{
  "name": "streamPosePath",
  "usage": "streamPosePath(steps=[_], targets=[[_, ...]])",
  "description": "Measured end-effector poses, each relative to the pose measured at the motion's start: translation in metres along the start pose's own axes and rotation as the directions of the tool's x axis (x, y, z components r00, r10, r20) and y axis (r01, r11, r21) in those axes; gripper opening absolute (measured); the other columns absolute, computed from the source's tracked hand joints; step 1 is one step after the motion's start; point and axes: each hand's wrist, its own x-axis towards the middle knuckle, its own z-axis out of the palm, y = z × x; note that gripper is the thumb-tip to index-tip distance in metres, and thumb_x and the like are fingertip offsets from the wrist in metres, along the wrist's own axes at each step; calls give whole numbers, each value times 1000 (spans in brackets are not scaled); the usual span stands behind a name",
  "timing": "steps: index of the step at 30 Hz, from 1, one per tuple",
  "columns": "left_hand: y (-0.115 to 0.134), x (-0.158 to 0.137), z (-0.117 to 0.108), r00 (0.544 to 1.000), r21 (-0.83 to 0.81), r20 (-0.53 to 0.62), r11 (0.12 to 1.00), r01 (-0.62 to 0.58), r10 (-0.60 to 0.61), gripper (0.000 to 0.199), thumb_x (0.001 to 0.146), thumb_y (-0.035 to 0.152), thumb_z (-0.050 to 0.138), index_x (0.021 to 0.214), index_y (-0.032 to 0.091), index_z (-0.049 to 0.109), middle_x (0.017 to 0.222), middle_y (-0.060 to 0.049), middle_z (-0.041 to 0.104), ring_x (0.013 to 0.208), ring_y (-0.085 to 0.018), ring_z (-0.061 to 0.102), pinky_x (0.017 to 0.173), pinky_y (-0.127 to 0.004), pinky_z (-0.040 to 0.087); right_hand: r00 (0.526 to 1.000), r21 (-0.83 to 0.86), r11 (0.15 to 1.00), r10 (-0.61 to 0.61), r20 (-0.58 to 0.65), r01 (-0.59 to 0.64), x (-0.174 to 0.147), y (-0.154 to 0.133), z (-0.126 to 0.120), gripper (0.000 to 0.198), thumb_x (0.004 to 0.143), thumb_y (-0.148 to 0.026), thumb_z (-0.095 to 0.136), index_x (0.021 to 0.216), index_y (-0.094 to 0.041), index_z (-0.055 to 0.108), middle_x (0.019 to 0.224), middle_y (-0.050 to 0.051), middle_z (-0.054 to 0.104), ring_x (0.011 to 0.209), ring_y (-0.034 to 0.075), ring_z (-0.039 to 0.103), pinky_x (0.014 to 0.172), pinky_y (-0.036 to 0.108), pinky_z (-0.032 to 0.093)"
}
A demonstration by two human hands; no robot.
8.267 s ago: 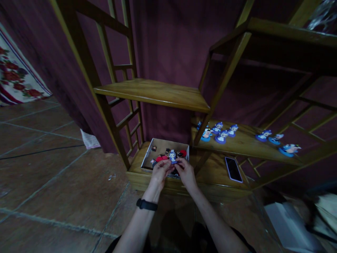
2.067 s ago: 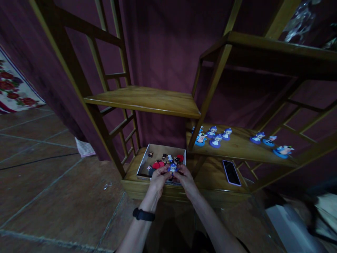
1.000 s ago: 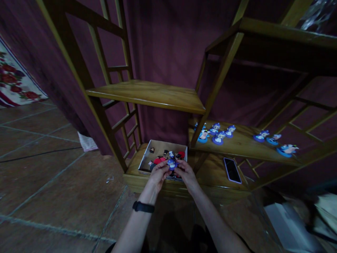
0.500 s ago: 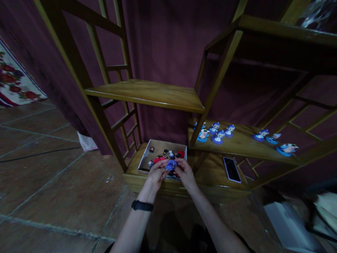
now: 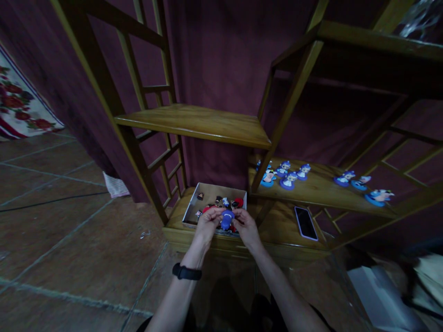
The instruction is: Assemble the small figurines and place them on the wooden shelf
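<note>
- Cloth with red flowers [image 5: 20, 103] is showing at the far left, well apart from the wooden shelf unit [image 5: 194, 121]
- Open box [image 5: 212, 190] is resting on the unit's low board, holding small red, dark and white pieces [image 5: 238, 202]
- Left hand [image 5: 206, 227], with a black wristband [image 5: 187, 272] behind it, is pinching the near side of the purple figurine between thumb and fingertips
- Purple figurine [image 5: 226, 221] is hanging tilted between both hands, above the box's front edge; it is probably being light, stiff and smooth, perhaps a little slippery, with any small raised parts likeliest to snap, so its broad purple rim is offering the safest hold
- Right hand [image 5: 247, 227] is pinching the opposite side with its fingertips
- Blue- and purple-based figurines [image 5: 288, 180] are standing clustered on the raised shelf [image 5: 318, 191]
- Phone [image 5: 306, 223] is lying on the low board, screen up
- Three more figures [image 5: 379, 197] are occupying the raised shelf's right end
</note>
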Motion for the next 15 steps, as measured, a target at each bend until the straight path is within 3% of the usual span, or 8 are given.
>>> streamPosePath(steps=[7,15], targets=[[9,-4,2,997,38,15,996,-81,81,19,61,17,68,81,14,68,79,-5,69,73,-15,62,69,-25,46,1000,4,1000,-19,16,19,1,-5,-1,18,73,-29,56,90,-21,58,82,1,62,77,15,58,72,27,46],[22,-9,4,991,108,87,988,-108,99,18,63,19,67,80,14,68,81,-4,69,74,-15,61,72,-26,45,1000,-105,994,-29,-2,29,3,-6,-7,18,75,-32,55,89,-20,60,80,0,63,74,15,56,69,26,45]])
